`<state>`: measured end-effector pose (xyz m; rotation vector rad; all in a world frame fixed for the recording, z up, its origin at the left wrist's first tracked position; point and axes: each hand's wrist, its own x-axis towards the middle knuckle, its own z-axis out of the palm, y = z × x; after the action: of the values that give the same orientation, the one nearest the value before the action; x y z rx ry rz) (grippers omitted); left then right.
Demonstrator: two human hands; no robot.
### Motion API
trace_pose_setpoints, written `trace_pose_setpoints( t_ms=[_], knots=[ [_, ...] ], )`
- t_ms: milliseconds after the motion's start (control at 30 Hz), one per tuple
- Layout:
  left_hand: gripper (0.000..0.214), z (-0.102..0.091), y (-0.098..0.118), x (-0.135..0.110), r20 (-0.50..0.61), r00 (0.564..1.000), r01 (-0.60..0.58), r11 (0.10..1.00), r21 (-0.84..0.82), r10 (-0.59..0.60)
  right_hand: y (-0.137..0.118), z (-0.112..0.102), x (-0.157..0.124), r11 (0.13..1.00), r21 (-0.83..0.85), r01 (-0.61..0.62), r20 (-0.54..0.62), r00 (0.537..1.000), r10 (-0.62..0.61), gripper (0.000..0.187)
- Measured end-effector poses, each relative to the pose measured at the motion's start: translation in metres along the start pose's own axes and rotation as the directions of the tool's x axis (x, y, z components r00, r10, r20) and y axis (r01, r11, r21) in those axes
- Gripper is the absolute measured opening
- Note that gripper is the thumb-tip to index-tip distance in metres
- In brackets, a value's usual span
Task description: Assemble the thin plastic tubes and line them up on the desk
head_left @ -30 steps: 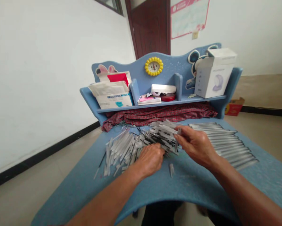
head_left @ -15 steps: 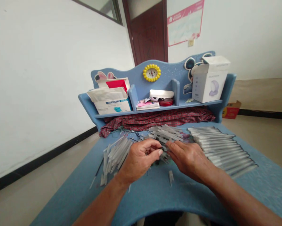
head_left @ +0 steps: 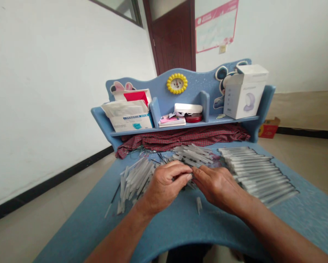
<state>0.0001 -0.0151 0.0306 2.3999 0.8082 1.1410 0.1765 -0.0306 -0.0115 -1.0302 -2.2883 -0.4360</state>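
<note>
Head view now, and the left hand (head_left: 161,188), finger and thumb curled together, meets the bent fingers of the right hand (head_left: 218,184) over the blue worktop (head_left: 177,226) (what they grip is hidden, so I cannot tell). Loose, whitish translucent plastic sticks (head_left: 138,179) spread toward the left and back edges, while slender grey, dark-tipped tubes (head_left: 259,175) line up toward the right edge.
</note>
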Motion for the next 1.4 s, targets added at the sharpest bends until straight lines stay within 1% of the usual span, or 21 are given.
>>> trace_pose_setpoints(
  t_ms=[167, 333, 433, 600, 733, 933, 1067, 1200, 1400],
  knots=[
    [0.013, 0.002, -0.001, -0.002, -0.012, 0.997, -0.081, 0.995, 0.056, 0.081, -0.001, 0.0, 0.0, 1.0, 0.0, -0.012, 0.024, 1.0, 0.012, 0.012],
    [0.015, 0.002, 0.0, -0.003, 0.016, 0.995, -0.104, 0.988, 0.115, 0.103, -0.001, 0.0, 0.001, 0.999, 0.037, -0.034, 0.044, 0.999, 0.033, 0.012],
    [0.015, 0.002, 0.001, -0.003, 0.026, 0.994, -0.109, 0.985, 0.136, 0.107, 0.0, 0.001, 0.0, 0.995, 0.077, -0.062, 0.034, 0.998, 0.059, 0.015],
    [0.015, 0.003, 0.001, -0.003, 0.031, 0.994, -0.11, 0.986, 0.129, 0.107, 0.001, 0.004, -0.001, 0.986, 0.148, -0.077, 0.035, 0.997, 0.072, 0.017],
    [0.015, 0.003, 0.0, -0.003, 0.032, 0.993, -0.115, 0.987, 0.113, 0.112, 0.002, 0.005, -0.001, 0.982, 0.17, -0.077, 0.023, 0.997, 0.074, 0.019],
    [0.014, 0.002, 0.002, -0.002, -0.01, 0.996, -0.084, 0.992, 0.096, 0.085, 0.002, 0.002, 0.0, 0.976, 0.206, -0.07, -0.011, 0.997, 0.074, 0.017],
    [0.012, 0.001, 0.002, -0.002, -0.019, 0.999, -0.047, 0.997, 0.068, 0.048, 0.002, -0.001, 0.0, 0.96, 0.264, -0.089, 0.026, 0.996, 0.085, 0.016],
    [0.012, 0.001, 0.002, -0.002, -0.014, 0.999, -0.038, 0.997, 0.061, 0.039, 0.003, -0.003, 0.0, 0.952, 0.29, -0.097, 0.06, 0.995, 0.083, 0.016],
    [0.013, -0.002, 0.002, -0.001, -0.002, 0.999, -0.036, 0.998, 0.048, 0.036, 0.003, -0.006, -0.001, 0.961, 0.258, -0.093, 0.094, 0.993, 0.071, 0.017]
  ],
)
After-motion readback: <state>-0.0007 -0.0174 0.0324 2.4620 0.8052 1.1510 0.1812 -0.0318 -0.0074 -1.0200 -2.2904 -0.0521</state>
